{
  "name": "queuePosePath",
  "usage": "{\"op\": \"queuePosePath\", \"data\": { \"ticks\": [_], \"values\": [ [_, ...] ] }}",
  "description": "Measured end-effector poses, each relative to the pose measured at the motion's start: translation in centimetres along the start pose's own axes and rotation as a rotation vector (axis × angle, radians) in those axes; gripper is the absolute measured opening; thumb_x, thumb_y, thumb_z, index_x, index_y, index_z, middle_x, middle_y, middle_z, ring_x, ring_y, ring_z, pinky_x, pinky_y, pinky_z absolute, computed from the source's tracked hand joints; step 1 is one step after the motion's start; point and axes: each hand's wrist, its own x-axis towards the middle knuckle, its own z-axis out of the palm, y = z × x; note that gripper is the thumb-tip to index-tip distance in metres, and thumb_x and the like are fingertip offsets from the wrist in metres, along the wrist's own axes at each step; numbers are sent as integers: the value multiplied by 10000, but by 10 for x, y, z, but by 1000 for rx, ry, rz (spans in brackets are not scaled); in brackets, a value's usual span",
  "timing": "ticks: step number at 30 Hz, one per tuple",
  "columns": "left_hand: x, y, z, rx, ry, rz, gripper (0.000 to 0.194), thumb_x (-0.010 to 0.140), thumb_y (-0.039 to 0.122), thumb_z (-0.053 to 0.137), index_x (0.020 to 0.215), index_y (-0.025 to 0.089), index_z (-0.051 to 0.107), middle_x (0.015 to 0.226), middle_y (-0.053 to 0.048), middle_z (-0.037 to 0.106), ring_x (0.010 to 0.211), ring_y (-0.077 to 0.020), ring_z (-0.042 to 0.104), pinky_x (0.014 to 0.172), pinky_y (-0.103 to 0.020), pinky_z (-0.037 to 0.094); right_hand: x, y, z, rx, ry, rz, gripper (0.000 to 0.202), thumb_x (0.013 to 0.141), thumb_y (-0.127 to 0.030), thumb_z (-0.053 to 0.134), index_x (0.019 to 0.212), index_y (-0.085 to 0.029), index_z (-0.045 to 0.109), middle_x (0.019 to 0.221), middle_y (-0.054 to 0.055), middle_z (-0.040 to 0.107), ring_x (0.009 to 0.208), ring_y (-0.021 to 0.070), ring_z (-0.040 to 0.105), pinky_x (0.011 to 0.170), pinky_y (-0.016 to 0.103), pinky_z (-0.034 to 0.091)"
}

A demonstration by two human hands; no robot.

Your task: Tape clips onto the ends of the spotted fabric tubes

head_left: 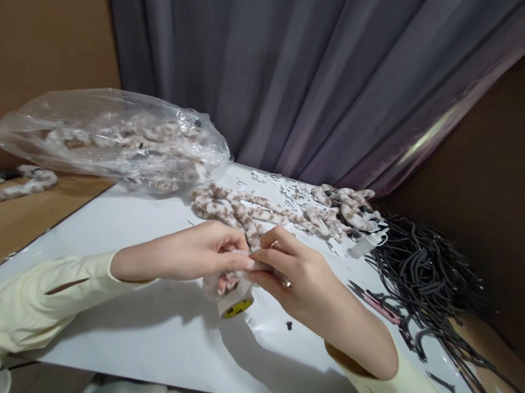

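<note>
My left hand [204, 254] is closed, its thumb and fingers pinching the end of a fluffy white-and-brown plush tube [213, 282]. Close against it, my right hand [300, 271] is closed too, its fingertips meeting the left thumb at the same spot. What the right fingertips pinch is mostly hidden. Just below the hands hangs or rests a roll of white tape [238, 302] with a yellow and black label in its core; I cannot tell whether it touches the table. More plush tubes [225, 203] lie behind my hands.
A clear plastic bag [116, 130] of plush tubes sits back left, with one loose plush loop [0, 187] on cardboard. At right are a pile of black cords [429, 260], pink-handled scissors [380, 305] and a small white bottle [363, 245]. Scraps [294, 192] lie on the white table [156, 340].
</note>
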Motion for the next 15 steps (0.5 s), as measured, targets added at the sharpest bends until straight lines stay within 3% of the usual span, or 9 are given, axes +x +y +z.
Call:
{"op": "queuePosePath", "data": {
  "ticks": [5,10,15],
  "values": [
    [3,-3,0,-36,32,7,277,783,409,572,724,142,525,589,29,545,527,-98,532,497,-191,397,0,5,2,38,14,2,74,839,-148,551,885,-140,608,909,85,525,749,147,545,672,263,470],
    [6,-8,3,-7,31,-12,275,829,418,503,822,143,525,601,12,583,505,-97,506,427,-178,329,-1,9,10,46,44,39,93,853,-147,531,837,-140,623,870,76,547,709,137,554,643,256,466],
    [6,-11,9,52,169,5,297,771,441,581,864,161,537,573,51,535,495,-85,441,436,-179,296,-1,13,16,-25,77,27,149,855,-114,487,821,-144,629,881,87,560,714,149,571,634,266,467]
  ]
}}
